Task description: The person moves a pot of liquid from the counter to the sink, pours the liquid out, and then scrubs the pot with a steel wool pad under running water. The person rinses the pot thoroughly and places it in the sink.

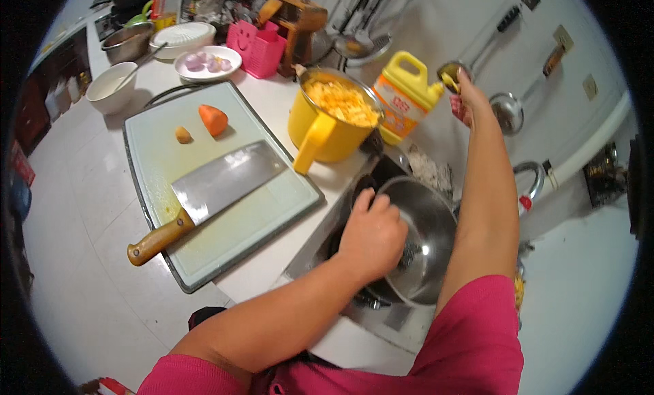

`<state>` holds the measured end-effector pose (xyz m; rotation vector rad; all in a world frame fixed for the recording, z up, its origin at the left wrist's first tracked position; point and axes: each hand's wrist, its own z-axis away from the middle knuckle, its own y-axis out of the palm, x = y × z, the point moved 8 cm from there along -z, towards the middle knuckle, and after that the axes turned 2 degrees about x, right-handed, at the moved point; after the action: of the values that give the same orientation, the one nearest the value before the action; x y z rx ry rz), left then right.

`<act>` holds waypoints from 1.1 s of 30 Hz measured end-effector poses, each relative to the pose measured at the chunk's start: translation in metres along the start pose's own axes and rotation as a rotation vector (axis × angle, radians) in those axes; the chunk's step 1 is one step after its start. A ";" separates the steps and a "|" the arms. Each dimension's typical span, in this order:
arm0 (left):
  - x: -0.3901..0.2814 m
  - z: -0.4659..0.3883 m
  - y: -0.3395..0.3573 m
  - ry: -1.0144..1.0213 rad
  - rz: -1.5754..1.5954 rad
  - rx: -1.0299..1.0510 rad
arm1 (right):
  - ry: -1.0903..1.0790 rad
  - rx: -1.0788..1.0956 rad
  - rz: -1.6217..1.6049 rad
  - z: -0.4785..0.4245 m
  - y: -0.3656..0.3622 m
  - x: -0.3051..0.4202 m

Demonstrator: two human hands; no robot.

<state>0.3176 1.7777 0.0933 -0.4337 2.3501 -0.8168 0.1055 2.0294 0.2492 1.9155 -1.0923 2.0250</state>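
My left hand (375, 236) is over the near-left rim of a steel pot (434, 231) set down in the sink (319, 242). Its fingers are curled, and the palm side is hidden, so I cannot tell whether it holds anything. Higher up by the wall, my right hand (467, 101) pinches a small yellow object (449, 82), too blurred to name surely. Just left of it stands a yellow plastic jug (401, 101) with an orange label. A steel ladle (456, 70) hangs behind those fingers. Dark material (409, 255) shows at the pot's bottom.
A cleaver (230, 178) lies across the cutting board (245, 231), its wooden handle past the edge. A carrot piece (213, 120) is there too. Chopped yellow food fills a yellow handled container (324, 134). Bowls and a plate of peeled shallots (204, 63) stand farther back.
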 end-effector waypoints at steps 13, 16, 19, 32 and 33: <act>0.030 -0.009 -0.012 -0.102 -0.052 -0.126 | -0.103 0.328 0.763 0.215 0.011 -0.187; 0.038 -0.007 -0.009 -0.115 -0.020 -0.088 | -0.029 0.717 1.124 0.268 0.038 -0.183; 0.041 -0.004 0.007 -0.165 0.025 -0.051 | 0.022 0.753 1.279 0.257 0.031 -0.227; 0.076 0.009 0.021 -0.875 1.000 0.066 | -0.099 0.101 0.652 0.230 -0.038 -0.194; 0.078 0.010 0.020 -0.881 1.025 0.073 | -0.058 0.083 0.652 0.231 -0.040 -0.189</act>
<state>0.2622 1.7509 0.0395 0.3877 1.3875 -0.1307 0.3474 1.9920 0.0744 1.8181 -1.8673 2.3496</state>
